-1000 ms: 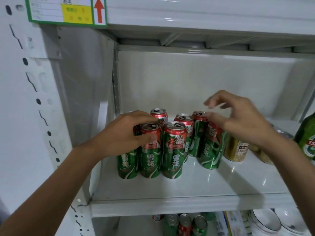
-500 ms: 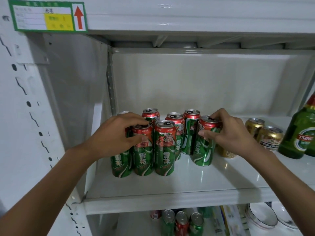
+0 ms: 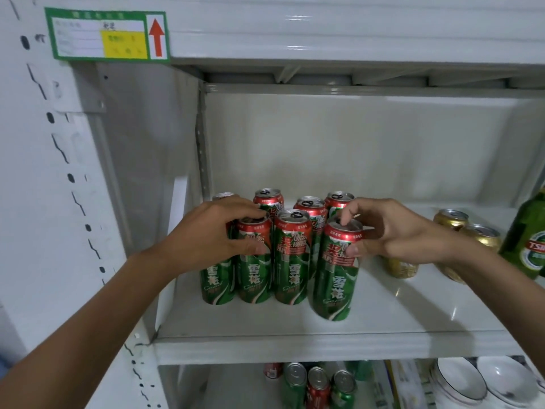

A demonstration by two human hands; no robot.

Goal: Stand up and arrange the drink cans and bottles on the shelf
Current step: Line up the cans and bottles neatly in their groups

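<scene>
Several tall green and red cans (image 3: 292, 258) stand upright in a cluster at the left of the white shelf (image 3: 324, 343). My left hand (image 3: 212, 234) rests on the top of the front left cans, thumb against one can's side. My right hand (image 3: 392, 231) grips the rim of a green can (image 3: 334, 278) that stands slightly tilted in front of and to the right of the cluster. Two gold cans (image 3: 451, 222) stand further right, partly hidden by my right wrist. A green bottle (image 3: 528, 240) is at the right edge.
A shelf board (image 3: 354, 39) with a green label (image 3: 106, 35) hangs overhead. The rack's upright post (image 3: 67, 178) borders the left side. Below, more cans (image 3: 318, 385) and white bowls (image 3: 477, 382) sit on a lower shelf.
My right hand took hold of the rightmost green can and drew it forward, out of the cluster toward the shelf front. My left hand stayed on the left cans.
</scene>
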